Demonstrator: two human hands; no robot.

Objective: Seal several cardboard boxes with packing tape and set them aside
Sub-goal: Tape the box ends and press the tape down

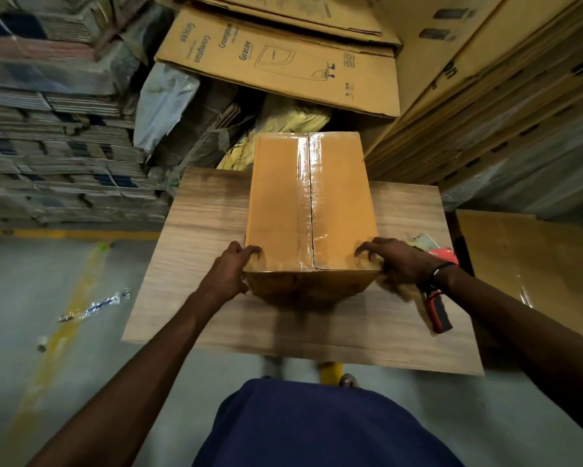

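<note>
Two hands are set on the near corners of one box point(308, 210), seen from the head view. At the far left, stacks point(57, 136) of flattened cartons are piled against the wall, and a yellow line point(64, 298) is painted on the floor point(24, 288), with a plastic scrap point(94, 306) lying just beside it. The left hand point(231, 274) is curled over the box's near left corner, fingers on the top and thumb side against the wall of the box. The box stands on the wooden tabletop point(199, 230), its long side running away from the person, and its far end reaches past the tabletop's far edge. The flaps are closed, and a strip of clear tape point(307, 197) is laid along the centre seam from the far edge to the near edge. Behind the box, printed flat cartons point(283, 59) are leaned over crumpled plastic and yellow wrapping. The right hand point(396, 264) is hooked over the near right corner, fingers bent onto the top; its lower part is blurred, so the grip on the side cannot be told. A dark band is worn on that wrist. Just beside and partly under this hand, a tape gun point(438, 311) with a red and black handle is laid on the tabletop. At the far right, a flat carton point(526, 264) is lying beyond the tabletop's edge, below tall stacked cardboard.
</note>
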